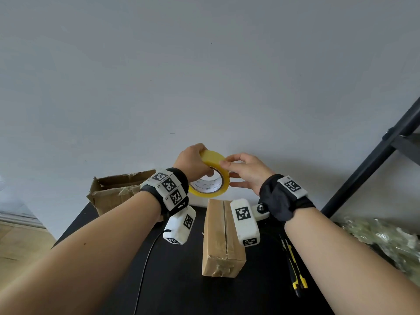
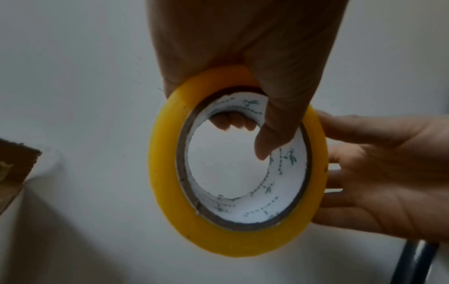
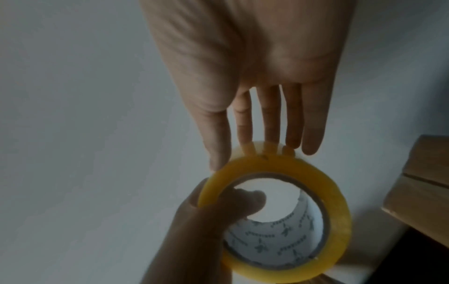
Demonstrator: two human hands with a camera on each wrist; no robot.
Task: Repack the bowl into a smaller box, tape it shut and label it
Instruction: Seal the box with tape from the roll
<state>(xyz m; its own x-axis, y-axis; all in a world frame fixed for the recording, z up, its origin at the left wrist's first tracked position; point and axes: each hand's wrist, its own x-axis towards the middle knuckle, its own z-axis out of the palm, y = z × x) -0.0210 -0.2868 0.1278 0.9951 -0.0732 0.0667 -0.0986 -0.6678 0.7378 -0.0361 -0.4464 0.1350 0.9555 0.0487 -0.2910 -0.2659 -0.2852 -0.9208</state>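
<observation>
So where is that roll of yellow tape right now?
The roll of yellow tape is held up in front of the wall, above the small closed box, gripped by the left hand while the right hand touches its rim.

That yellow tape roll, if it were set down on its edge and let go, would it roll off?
Probably. The tape roll is a round hoop, so on edge it would likely roll; laid flat it should stay put. It looks stiff: the left hand grips it through the core without it bending. Its glossy side may be a bit slippery under the right hand's fingers.
</observation>
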